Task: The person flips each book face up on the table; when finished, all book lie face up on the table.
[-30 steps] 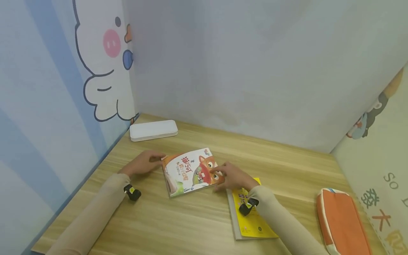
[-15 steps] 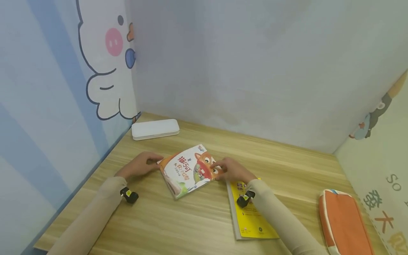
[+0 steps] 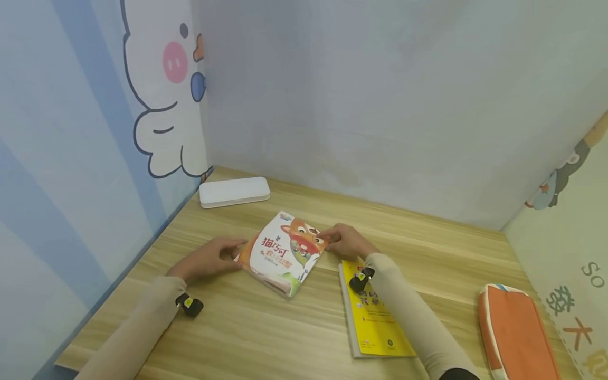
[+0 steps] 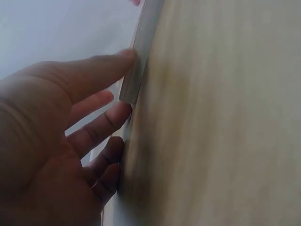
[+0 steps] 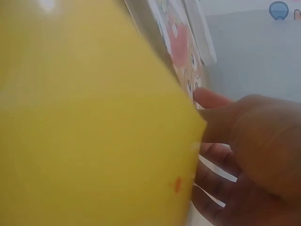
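Note:
A white and orange children's book [image 3: 280,253] with a big-eyed cartoon animal on its cover lies front up, turned at an angle, in the middle of the wooden table [image 3: 266,338]. My left hand [image 3: 206,258] holds its left corner; in the left wrist view the thumb [image 4: 108,70] presses the book's edge [image 4: 138,61], with the fingers on the far side. At the opposite corner my right hand [image 3: 350,241] pinches the book between thumb and index finger. Below that hand lies a yellow book [image 3: 380,327], partly under the right forearm, and it fills much of the right wrist view.
A white pencil case [image 3: 235,192] stands at the back left, close to the wall. Along the right side lies an orange zip pouch [image 3: 518,332]. Walls enclose the table at the left, back and right, the left one [image 3: 62,158] striped blue.
Both hands have turned the children's book clockwise, its top edge swinging left and its lower corner moving right. My right hand has shifted slightly up and away from the yellow book.

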The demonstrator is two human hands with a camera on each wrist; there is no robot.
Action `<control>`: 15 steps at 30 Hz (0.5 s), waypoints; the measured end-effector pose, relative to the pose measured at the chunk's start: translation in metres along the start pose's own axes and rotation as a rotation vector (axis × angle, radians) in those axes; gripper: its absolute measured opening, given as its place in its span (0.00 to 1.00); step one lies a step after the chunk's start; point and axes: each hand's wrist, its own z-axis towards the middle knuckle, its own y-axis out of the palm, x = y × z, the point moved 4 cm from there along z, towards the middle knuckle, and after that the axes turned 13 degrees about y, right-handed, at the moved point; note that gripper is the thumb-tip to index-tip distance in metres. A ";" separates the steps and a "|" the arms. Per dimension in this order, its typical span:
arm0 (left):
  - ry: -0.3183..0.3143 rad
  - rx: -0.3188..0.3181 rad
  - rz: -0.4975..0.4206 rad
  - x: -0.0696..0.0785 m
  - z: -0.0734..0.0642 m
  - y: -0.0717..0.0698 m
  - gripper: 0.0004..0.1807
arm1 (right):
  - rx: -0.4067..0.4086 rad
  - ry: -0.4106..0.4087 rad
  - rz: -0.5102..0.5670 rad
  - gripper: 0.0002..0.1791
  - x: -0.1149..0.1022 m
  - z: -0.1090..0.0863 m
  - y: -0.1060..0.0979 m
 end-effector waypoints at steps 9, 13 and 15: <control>0.115 -0.022 -0.017 0.016 -0.003 0.012 0.34 | 0.007 -0.042 0.040 0.21 -0.005 0.015 -0.002; 0.125 -0.008 -0.043 0.019 -0.003 0.016 0.36 | 0.030 -0.069 0.013 0.21 -0.008 0.019 -0.005; 0.125 -0.012 -0.045 0.019 -0.003 0.017 0.36 | 0.036 -0.065 0.012 0.21 -0.009 0.021 -0.005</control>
